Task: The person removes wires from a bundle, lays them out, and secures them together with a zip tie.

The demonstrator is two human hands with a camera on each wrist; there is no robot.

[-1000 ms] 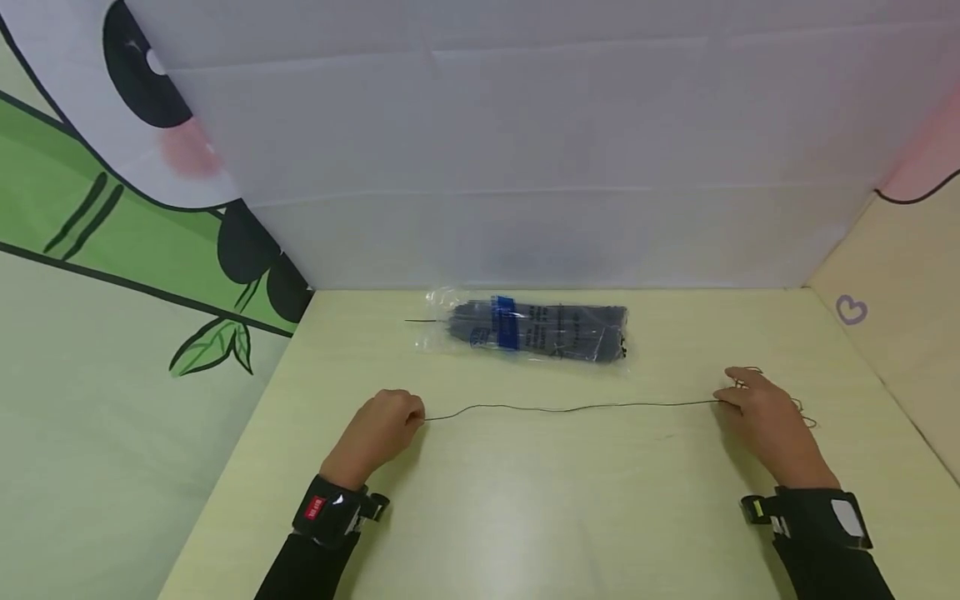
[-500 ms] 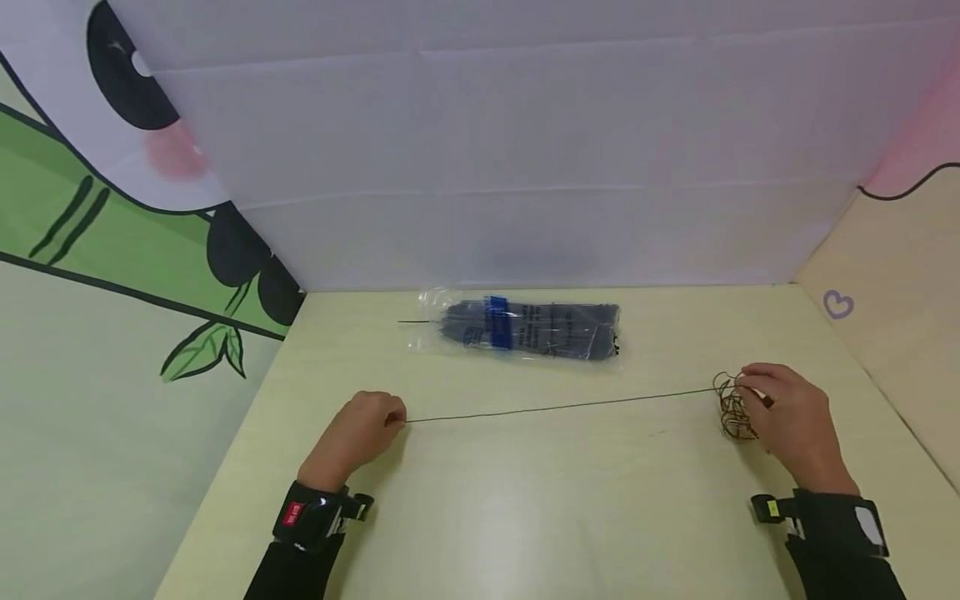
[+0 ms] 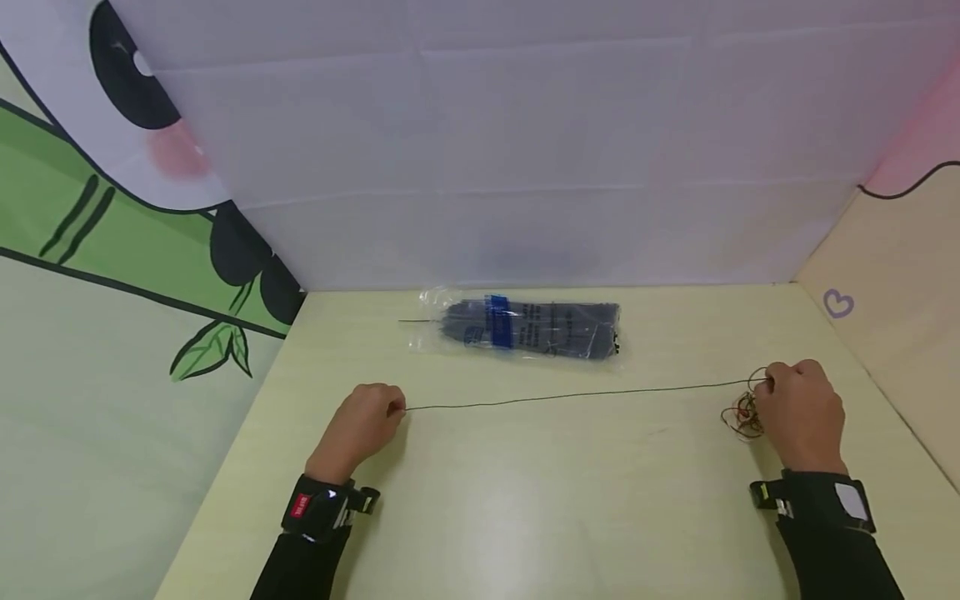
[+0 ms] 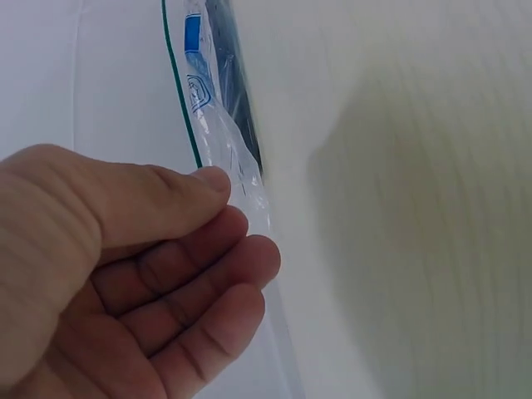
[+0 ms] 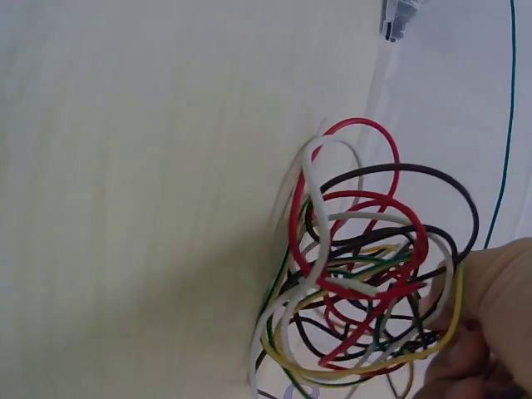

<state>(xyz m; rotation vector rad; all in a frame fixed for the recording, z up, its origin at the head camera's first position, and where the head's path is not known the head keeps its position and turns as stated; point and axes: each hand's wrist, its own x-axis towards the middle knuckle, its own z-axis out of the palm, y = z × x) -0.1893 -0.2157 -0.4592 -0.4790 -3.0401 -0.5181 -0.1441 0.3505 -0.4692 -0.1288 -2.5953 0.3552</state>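
Observation:
A thin green wire [image 3: 570, 396] runs almost straight between my two hands above the table. My left hand [image 3: 362, 425] pinches its left end between thumb and forefinger, the other fingers loosely bent, as the left wrist view shows. On the other side my right hand [image 3: 802, 421] grips the wire at its right stretch. A loose tangle of red, white, black, yellow and green wires [image 5: 366, 283] hangs from that hand, just left of the fingers in the head view. The right fingertips are partly hidden behind the hand and the wires.
Behind the wire, near the back wall, lies a clear plastic bag [image 3: 558, 329] of dark thin strips that look like cable ties. One strip pokes out to the left. Printed cloth walls [image 3: 525, 233] close the pale table [image 3: 525, 500] at the back and sides.
The slack, wavy wire has been drawn nearly straight. My right hand has moved right and turned over, and the tangle now shows to its left. My left hand has shifted slightly left.

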